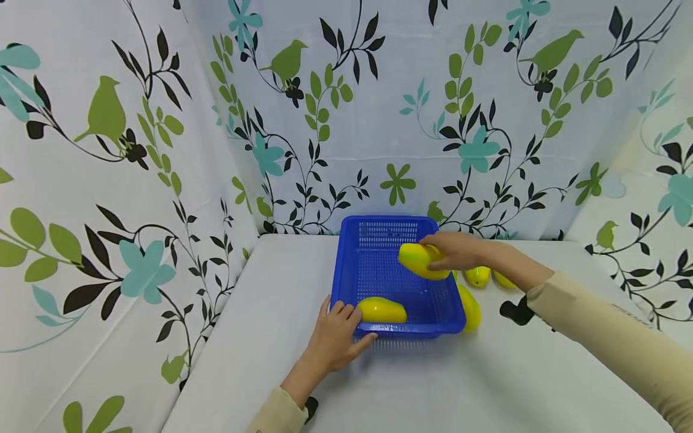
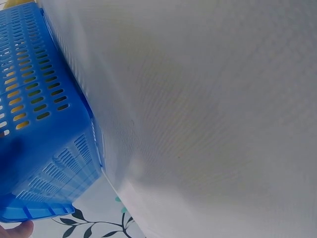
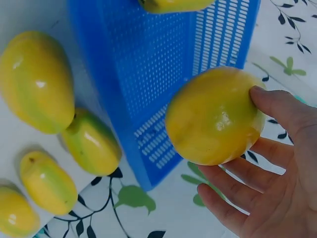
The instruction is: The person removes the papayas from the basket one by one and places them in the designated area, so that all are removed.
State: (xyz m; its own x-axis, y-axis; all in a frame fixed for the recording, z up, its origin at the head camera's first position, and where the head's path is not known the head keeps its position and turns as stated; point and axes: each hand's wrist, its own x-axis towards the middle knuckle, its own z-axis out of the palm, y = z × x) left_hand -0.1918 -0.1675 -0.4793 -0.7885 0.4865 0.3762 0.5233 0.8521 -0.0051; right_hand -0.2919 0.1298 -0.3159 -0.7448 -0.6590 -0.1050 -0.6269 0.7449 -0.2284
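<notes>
A blue plastic basket (image 1: 400,328) with slotted walls stands on the white table. My left hand (image 1: 334,334) holds its near-left corner, fingers over the rim and thumb against the front; the left wrist view catches only the basket's outside (image 2: 44,148) and a fingertip (image 2: 20,230). Inside, a yellow mango (image 1: 382,311) lies along the near wall. Over the basket's right side my right hand (image 1: 460,250) grips another yellow-green mango (image 1: 418,261). The right wrist view shows this mango (image 3: 215,119) between the thumb and the fingers, above the basket.
To the basket's right, several more mangoes lie on the table, including a large one (image 1: 470,310) beside the wall and smaller ones (image 3: 48,182) farther back. Cloth curtains (image 1: 346,120) printed with leaves and birds hang behind the table and along both sides.
</notes>
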